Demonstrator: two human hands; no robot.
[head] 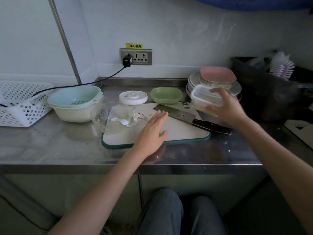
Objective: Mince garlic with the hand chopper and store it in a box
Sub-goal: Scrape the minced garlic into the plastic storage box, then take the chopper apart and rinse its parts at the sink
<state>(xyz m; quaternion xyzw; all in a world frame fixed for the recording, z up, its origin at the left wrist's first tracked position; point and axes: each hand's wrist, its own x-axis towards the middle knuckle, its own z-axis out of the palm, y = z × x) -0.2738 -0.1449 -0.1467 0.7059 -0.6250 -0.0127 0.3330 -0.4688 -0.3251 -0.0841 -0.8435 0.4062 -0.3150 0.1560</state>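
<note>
Lidded clear box [205, 99], light, rigid, slick plastic: gripped across its sides by right hand [227, 106] above countertop's right edge; left hand [152, 131] flat, fingers straight, over cutting board [177, 131]

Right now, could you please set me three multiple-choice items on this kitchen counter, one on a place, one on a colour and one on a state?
1. Where does the cleaver lie?
A. In the white basket
B. On the cutting board, handle toward the right
C. Inside the green dish

2. What colour is the top plate of the stack at the back right?
A. Pink
B. Black
C. Blue

3. What is the right hand doing?
A. Resting flat on the counter
B. Gripping the cleaver handle
C. Holding the clear lidded box

Answers: 1 B, the blade lies across the board's far right part. 2 A, a pink square plate tops the stack. 3 C, its fingers wrap the box, held above the counter, while the left hand hovers open over the board.
</note>
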